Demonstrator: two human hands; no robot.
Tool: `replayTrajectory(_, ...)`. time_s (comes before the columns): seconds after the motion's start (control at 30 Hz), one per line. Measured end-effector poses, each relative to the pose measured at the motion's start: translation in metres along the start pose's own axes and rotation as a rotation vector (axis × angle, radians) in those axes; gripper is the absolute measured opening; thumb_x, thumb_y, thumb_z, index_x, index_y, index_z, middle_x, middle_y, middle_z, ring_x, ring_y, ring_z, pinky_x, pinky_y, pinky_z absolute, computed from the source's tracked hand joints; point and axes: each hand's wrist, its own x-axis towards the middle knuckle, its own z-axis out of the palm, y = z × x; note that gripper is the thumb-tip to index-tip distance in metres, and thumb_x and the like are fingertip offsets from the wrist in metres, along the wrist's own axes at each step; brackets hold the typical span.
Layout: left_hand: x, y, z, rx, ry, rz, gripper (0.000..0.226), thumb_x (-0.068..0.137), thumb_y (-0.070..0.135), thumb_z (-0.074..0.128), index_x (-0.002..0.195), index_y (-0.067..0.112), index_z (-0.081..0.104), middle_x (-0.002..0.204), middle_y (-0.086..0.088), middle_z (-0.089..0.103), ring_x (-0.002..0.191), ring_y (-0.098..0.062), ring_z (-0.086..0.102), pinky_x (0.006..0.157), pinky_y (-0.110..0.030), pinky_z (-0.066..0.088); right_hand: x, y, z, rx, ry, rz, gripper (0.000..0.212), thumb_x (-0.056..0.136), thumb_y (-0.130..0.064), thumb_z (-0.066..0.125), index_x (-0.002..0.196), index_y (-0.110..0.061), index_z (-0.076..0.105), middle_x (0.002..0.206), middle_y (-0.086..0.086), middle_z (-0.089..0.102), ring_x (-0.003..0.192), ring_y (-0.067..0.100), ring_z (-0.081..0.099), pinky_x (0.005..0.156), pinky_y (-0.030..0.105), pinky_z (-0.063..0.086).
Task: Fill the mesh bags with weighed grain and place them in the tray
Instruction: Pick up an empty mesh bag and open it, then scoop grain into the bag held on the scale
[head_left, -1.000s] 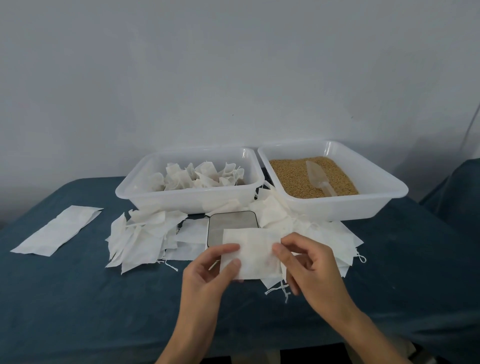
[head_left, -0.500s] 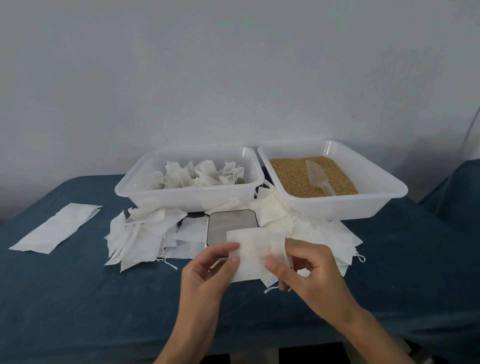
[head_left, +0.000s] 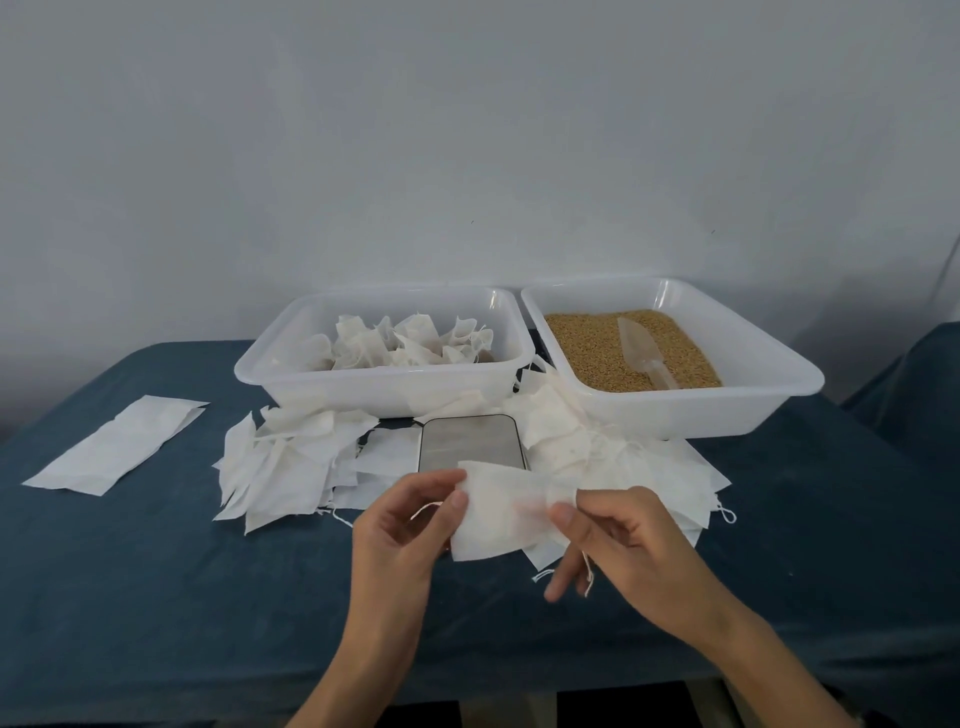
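a: while both hands pinch it above the counter (head_left: 156, 597), where's the bag (head_left: 501, 512)?

b: before the scale (head_left: 470, 441); left hand (head_left: 402, 525) and right hand (head_left: 618, 540) fingers nip opposite edges.

a: step?

b: likely opening it. next: scoop (head_left: 641, 351) grain (head_left: 597, 345).

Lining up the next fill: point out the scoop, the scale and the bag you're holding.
scoop (head_left: 638, 345): head view, on its clear blade lying on the grain.
scale (head_left: 467, 441): head view, on its grey platform.
bag (head_left: 501, 512): head view, on its white middle panel.
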Motion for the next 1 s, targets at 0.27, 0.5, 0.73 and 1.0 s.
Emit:
replayTrajectory(0.27,0.018,0.002,0.016,0.748,-0.386,0.44,0.088,0.084,0.04,0.079,0.156,0.045,0.029,0.152,0.022,0.04,0.146,-0.002,0.034,0.117,-0.02,0.031,0.034,-0.019,-0.025,-0.294,-0.097,-0.055,0.043,0.098,-0.045,0.059,0.071,-0.012,0.06,0.066,0.005,0.058,0.064,0.017,0.075,0.051,0.029,0.051)
replayTrajectory(0.5,0.062,-0.006,0.048,0.486,-0.388,0.258,0.047,0.088,0.02,0.077,0.123,0.041,0.054,0.111,0.019,0.067,0.102,-0.005,0.064,0.076,-0.019,0.051,0.091,-0.058,-0.053,-0.37,-0.249,0.041,0.054,0.092,-0.062,0.05,0.103,-0.014,0.072,0.091,0.001,0.074,0.059,0.026,0.074,0.047,0.028,0.049)
replayTrajectory(0.73,0.107,-0.019,0.053,0.296,-0.318,0.089,0.034,0.074,0.035,0.086,0.099,0.03,0.063,0.093,0.007,0.07,0.088,-0.012,0.067,0.074,-0.016,0.052,0.159,-0.03,-0.139,-0.51,0.104,0.156,0.036,0.096,-0.053,0.058,0.093,-0.021,0.075,0.085,0.002,0.078,0.059,0.021,0.073,0.05,0.025,0.054)
replayTrajectory(1.0,0.135,-0.023,0.054,0.179,-0.297,-0.01,0.025,0.081,0.019,0.089,0.096,0.017,0.07,0.089,0.001,0.074,0.081,-0.01,0.071,0.07,-0.025,0.058,0.205,0.078,-0.221,-1.136,0.087,0.855,0.046,0.088,-0.059,0.066,0.078,-0.019,0.045,0.079,0.006,0.066,0.062,0.02,0.066,0.05,0.028,0.052)
